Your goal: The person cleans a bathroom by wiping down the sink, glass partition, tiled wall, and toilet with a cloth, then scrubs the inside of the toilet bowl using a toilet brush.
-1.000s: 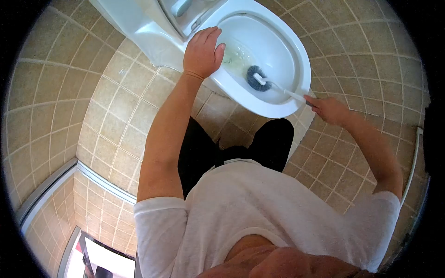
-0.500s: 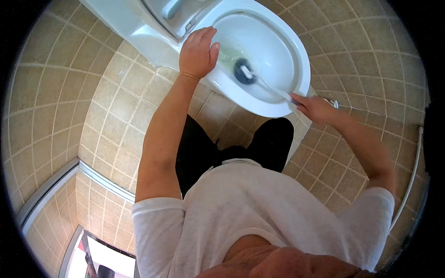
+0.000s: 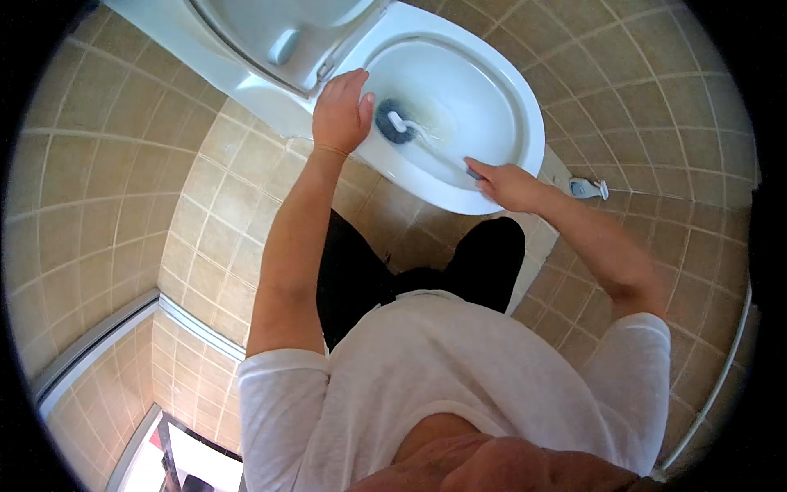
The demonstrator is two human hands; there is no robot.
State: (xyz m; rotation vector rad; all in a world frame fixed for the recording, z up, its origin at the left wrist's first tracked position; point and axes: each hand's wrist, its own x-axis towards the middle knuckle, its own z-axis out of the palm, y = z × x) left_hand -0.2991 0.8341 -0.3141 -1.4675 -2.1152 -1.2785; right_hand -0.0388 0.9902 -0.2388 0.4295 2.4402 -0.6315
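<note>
My right hand [image 3: 510, 189] grips the handle of a toilet brush [image 3: 398, 123]. Its dark round bristle head with a white neck lies inside the white toilet bowl [image 3: 531, 115], against the side near my left hand. On the bowl's near rim, close to the seat hinge, rests my left hand [image 3: 340, 112], its fingers stretched out and holding nothing. Pale greenish liquid shows at the bottom of the bowl beside the bristles. The raised lid and seat [image 3: 246, 57] lean back at the upper left.
Beige tiled walls [image 3: 90, 189] close in on both sides. A small white object [image 3: 587, 189] sits by the right wall's base. A pale hose or pipe [image 3: 721, 373] curves along the far right. At lower left, a metal track [image 3: 197, 325] edges the floor.
My right hand has shifted left over the bowl's rim, and the brush head has moved left along the bowl. My left hand stays on the rim. The view has shifted slightly.
</note>
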